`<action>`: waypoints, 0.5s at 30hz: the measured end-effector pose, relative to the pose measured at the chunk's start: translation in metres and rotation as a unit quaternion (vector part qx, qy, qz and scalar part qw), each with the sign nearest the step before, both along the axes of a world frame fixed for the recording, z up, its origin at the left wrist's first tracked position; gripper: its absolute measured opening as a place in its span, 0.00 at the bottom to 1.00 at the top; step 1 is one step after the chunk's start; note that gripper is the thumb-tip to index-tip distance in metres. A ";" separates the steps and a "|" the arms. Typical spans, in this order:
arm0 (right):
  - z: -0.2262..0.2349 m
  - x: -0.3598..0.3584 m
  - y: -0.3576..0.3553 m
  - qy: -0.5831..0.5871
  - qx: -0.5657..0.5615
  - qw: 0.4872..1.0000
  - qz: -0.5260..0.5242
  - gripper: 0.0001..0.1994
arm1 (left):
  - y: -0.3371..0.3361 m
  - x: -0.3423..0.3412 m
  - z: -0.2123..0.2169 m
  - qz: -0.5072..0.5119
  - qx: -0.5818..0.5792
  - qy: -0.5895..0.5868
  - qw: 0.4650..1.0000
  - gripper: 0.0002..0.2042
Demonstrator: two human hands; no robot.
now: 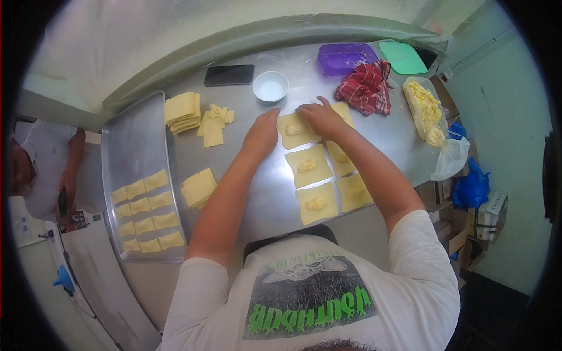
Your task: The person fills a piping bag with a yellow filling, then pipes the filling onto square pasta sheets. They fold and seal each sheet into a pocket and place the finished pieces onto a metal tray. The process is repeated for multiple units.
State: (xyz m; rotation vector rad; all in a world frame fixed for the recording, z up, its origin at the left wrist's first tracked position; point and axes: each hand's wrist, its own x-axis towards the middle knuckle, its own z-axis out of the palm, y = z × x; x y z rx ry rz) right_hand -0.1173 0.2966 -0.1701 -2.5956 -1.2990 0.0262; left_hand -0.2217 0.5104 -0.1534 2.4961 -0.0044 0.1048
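Note:
My left hand [261,133] is at the far left corner of a square dough sheet [291,139], fingers pressed together on its edge. The fingertips of my right hand [321,121] close on the same sheet's far edge, one finger lifted away. A pale yellow lump of filling [294,128] sits on this sheet between my hands. Nearer me lie more dough squares with filling, one in the middle [300,177] and one near the front edge [309,216]. A second column of squares [354,196] runs beside them, partly hidden by my right forearm.
Filled pastries [140,206] lie in rows on a metal tray [132,128] at left. Dough stacks [182,111], trimmings [213,126], a white bowl [271,86], a phone [228,75], a purple container [336,61], a red cloth [364,90] and a filling tub [421,105] share the table.

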 end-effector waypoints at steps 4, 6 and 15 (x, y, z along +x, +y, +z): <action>-0.001 0.009 0.001 -0.004 -0.048 0.997 0.060 0.19 | -0.017 0.015 -0.022 -0.047 0.077 0.015 0.996 0.21; -0.003 0.015 0.000 -0.004 -0.045 0.996 0.074 0.16 | -0.025 0.020 -0.017 -0.032 0.077 0.021 0.996 0.18; 0.016 0.034 0.019 0.127 -0.112 0.985 0.039 0.11 | -0.019 0.044 0.004 -0.035 0.082 0.130 0.987 0.10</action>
